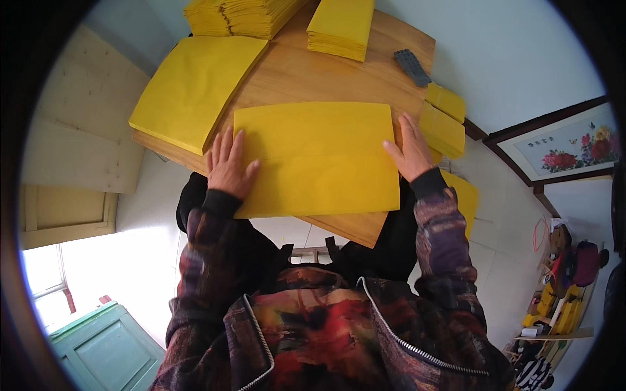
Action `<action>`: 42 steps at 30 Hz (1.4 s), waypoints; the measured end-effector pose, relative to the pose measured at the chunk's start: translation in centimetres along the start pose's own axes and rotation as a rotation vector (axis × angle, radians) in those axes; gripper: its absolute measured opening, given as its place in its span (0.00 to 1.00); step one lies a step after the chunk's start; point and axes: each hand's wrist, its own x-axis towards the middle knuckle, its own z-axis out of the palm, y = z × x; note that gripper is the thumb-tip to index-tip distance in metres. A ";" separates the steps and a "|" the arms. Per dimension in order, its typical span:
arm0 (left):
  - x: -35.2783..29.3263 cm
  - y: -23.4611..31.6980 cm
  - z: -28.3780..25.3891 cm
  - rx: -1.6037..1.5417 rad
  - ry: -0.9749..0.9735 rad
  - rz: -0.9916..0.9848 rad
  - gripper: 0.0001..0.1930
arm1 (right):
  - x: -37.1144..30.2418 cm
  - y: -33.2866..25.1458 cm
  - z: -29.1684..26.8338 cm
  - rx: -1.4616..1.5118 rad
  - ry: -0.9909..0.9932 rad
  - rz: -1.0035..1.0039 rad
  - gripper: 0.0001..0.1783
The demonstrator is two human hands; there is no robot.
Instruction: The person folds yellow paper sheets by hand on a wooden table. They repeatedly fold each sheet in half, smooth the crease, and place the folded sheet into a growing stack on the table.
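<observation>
A wide yellow paper sheet (317,159) lies in front of me on the wooden table, its near edge reaching past the table's front corner. A faint crease runs across its middle. My left hand (229,163) rests at the sheet's left edge, fingers stretched out and the thumb on the paper. On the opposite side my right hand (411,148) stands along the right edge, fingers extended, with the thumb touching the paper's border. Neither hand is closed around anything. A stack of flat yellow paper (195,88) lies just beyond my left hand.
The wooden table (287,72) also carries a thick pile of folded yellow paper (244,16), a narrower yellow stack (341,29) and a dark grey block (412,67). More yellow bundles (443,130) sit past the table's right edge. A framed flower picture (567,146) leans at the right wall.
</observation>
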 end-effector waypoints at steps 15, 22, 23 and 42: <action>-6.5 -1.1 -1.2 -0.013 0.057 0.494 0.27 | -12.2 -5.3 -3.8 -0.084 -0.294 -0.233 0.53; -6.7 -1.6 -1.8 -0.065 0.150 0.527 0.21 | -13.5 -4.4 -3.9 -0.097 -0.237 -0.386 0.41; -6.6 -1.6 -1.9 -0.079 0.162 0.534 0.21 | -13.4 -4.2 -3.8 -0.126 -0.201 -0.400 0.39; -3.8 -5.0 -1.2 0.036 0.051 0.664 0.19 | -12.8 -3.5 -1.4 -0.016 0.046 -0.480 0.28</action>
